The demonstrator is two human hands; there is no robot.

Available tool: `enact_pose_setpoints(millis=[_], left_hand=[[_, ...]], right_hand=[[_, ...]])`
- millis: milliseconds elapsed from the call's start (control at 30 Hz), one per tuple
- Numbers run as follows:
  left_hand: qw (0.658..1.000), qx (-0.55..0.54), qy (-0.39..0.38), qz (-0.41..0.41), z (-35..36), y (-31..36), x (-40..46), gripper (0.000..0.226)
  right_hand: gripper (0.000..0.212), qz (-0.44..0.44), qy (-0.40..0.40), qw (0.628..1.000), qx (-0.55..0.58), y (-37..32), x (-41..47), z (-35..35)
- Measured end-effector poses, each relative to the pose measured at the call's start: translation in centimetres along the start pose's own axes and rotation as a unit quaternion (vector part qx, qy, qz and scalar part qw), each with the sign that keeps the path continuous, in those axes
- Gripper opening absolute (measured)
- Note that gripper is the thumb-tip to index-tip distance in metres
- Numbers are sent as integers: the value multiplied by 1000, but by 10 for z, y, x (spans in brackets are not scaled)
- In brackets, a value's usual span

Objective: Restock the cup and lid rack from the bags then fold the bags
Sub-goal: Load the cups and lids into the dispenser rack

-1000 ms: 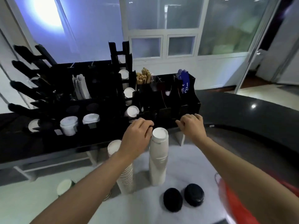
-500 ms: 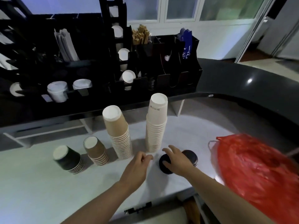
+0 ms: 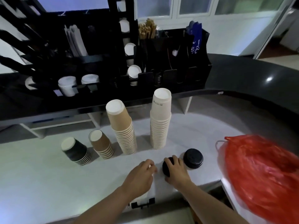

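Our right hand (image 3: 175, 169) curls its fingers over a stack of black lids (image 3: 166, 166) lying on the white counter (image 3: 48, 175); our left hand (image 3: 142, 172), just beside it, pinches thumb and fingers on what looks like clear film, though we cannot tell for certain. A second black lid stack (image 3: 193, 158) sits just right of the right fingers. Beyond the fingertips stand the white cup stack (image 3: 161, 123), tan cup stack (image 3: 123, 126), short brown stack (image 3: 101, 146) and dark stack (image 3: 76, 151). Farther off rises the black rack (image 3: 169, 62); the red bag (image 3: 262, 172) lies right of the hands.
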State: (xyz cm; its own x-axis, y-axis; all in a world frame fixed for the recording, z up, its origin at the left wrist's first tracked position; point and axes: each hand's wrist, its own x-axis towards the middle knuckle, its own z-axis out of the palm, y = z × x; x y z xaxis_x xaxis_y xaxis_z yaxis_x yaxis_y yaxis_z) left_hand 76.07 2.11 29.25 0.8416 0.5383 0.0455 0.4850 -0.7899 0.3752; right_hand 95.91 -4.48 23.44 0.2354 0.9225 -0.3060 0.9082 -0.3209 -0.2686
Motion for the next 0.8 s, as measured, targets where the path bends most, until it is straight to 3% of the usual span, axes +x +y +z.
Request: enact_pose_setpoints(millis=[267,500,667,800], left_hand=[[987,-26,121,98,-57,36,53,24],[945,13,237,225,-143,61,95,16],[941,26,265,206,-201,66,128,17],[954,48,236,180,-236,58,162,21]], right_hand=[[70,3,109,994,27,7,-3,-92],[71,18,218,974,55,24,-10,-201],[78,16,272,960,58,25,0,-256],[79,-1,287,954,82,29,24,-289]])
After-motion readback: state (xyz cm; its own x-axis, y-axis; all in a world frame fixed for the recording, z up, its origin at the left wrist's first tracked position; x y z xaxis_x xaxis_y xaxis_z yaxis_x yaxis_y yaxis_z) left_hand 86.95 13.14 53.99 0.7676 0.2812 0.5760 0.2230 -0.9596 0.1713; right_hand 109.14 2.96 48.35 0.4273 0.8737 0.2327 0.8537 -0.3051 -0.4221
